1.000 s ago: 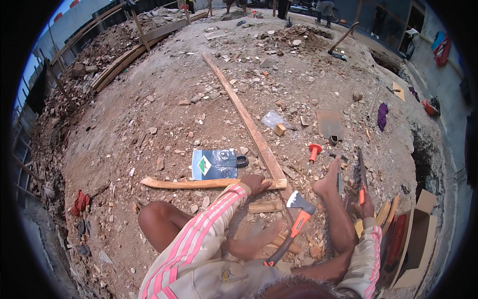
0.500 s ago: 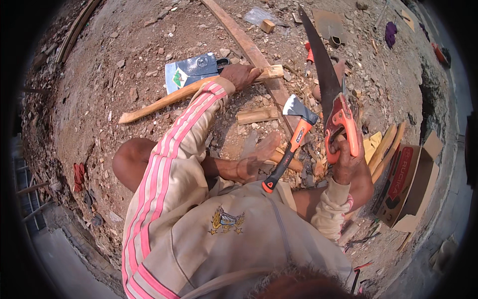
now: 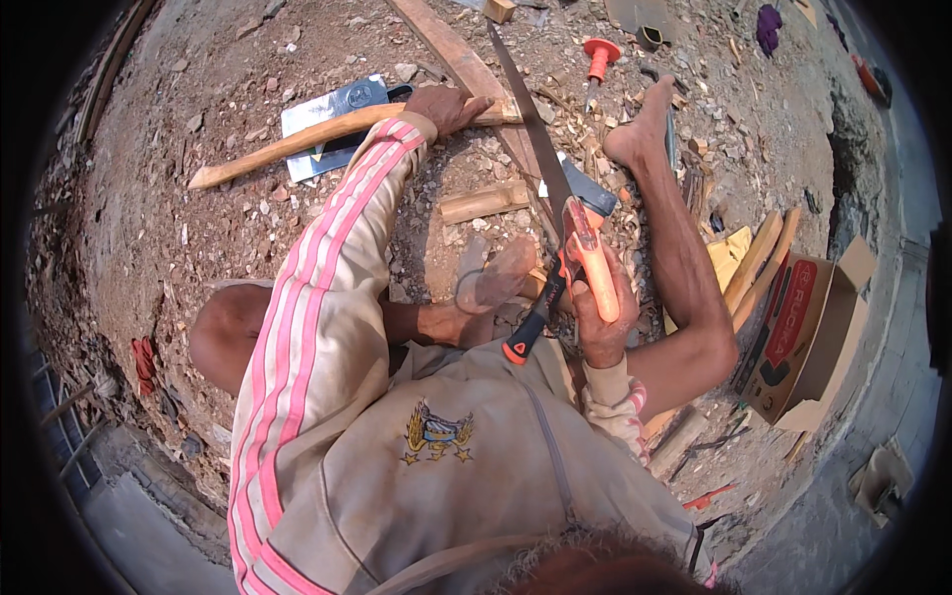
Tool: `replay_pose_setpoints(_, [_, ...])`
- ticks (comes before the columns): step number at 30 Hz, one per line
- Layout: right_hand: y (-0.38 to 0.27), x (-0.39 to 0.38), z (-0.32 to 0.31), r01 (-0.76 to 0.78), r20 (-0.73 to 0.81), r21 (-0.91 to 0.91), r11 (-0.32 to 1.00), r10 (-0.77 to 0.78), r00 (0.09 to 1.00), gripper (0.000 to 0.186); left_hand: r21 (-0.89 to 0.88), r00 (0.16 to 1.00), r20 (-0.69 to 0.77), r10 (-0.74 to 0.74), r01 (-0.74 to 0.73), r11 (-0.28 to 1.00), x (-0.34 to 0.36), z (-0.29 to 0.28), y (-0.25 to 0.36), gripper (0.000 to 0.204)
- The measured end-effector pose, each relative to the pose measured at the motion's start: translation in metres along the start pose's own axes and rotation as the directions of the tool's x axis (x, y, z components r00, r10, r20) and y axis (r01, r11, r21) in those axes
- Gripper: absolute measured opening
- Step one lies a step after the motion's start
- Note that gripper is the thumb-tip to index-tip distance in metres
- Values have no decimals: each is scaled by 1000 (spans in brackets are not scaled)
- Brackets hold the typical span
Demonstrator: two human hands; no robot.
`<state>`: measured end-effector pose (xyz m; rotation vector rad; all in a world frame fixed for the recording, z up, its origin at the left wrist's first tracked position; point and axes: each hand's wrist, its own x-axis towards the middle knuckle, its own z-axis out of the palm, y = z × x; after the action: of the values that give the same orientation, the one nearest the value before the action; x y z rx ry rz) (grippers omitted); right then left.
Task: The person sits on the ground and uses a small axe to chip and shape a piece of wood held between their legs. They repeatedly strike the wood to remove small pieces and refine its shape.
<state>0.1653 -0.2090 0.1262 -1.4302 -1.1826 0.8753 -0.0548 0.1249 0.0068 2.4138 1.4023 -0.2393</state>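
Observation:
My left hand [image 3: 446, 107] is wrapped round a curved wooden handle [image 3: 288, 144] near its thick right end, which rests over a long plank [image 3: 441, 35]. In my right hand [image 3: 607, 315] is a handsaw [image 3: 540, 139] with an orange grip, its blade pointing up and away. The blade passes just by the handle's thick end; whether they touch I cannot tell. A hatchet [image 3: 535, 322] with a black and orange handle leans below the saw, partly covered by it. Under the curved handle lies a blue-and-white flat package [image 3: 332, 104].
A short wood block [image 3: 484, 202] lies between my feet and the curved handle. Beyond my right foot is an orange-gripped chisel-like tool [image 3: 600, 64]. To the right stand an open cardboard box [image 3: 793, 342] and wooden strips [image 3: 769, 263]. Stones and wood chips cover the ground.
My right hand has brought the saw left, so its blade now crosses in front of the hatchet and reaches the curved handle's end. My left hand keeps its grip. The whole view has shifted slightly.

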Motion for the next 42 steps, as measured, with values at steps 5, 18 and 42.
replay_pose_setpoints(5, [14, -10, 11, -17, -7, 10, 1000, 17, 1000, 55, 46, 998, 64, 4, -7, 999, 14, 2, -7, 77])
replay_pose_setpoints(18, [6, -23, 17, 28, -10, -196, 980, -31, 999, 57, -13, 998, 17, -62, 63, 998, 3, -8, 7, 91])
replay_pose_setpoints(42, [-11, -28, 27, -54, -10, -150, 987, 54, 999, 59, 231, 979, 67, 195, -205, 951, 28, 18, -24, 37])
